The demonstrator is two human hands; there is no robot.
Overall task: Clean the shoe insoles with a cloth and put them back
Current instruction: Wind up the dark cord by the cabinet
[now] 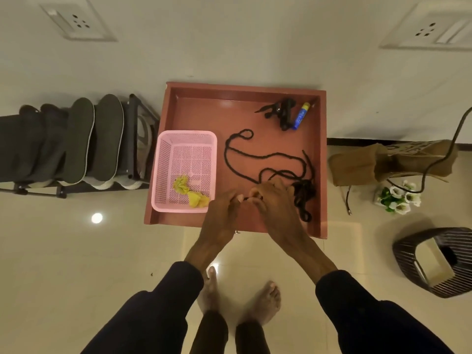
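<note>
Left hand [221,213] and right hand [277,201] meet fingertip to fingertip over the near part of the red-brown tray [322,159]. Both have fingers curled narrow, pinching a short stretch of black lace [255,155] between them. The rest of that lace loops away toward 12 o'clock from the hands. A bunched black lace [304,198] lies just beside the right hand at 3 o'clock.

The yellow cloth [190,191] sits crumpled in the pink basket [163,159], at 9 o'clock from the hands, untouched. Two dark insoles [93,139] stand propped on the shoe rack [134,139], at 10 o'clock, outside the tray.

A blue tube [301,116] with a yellow cap lies at 1 o'clock; its label is too small to read. The print on the brown paper bag [388,159] is illegible.
</note>
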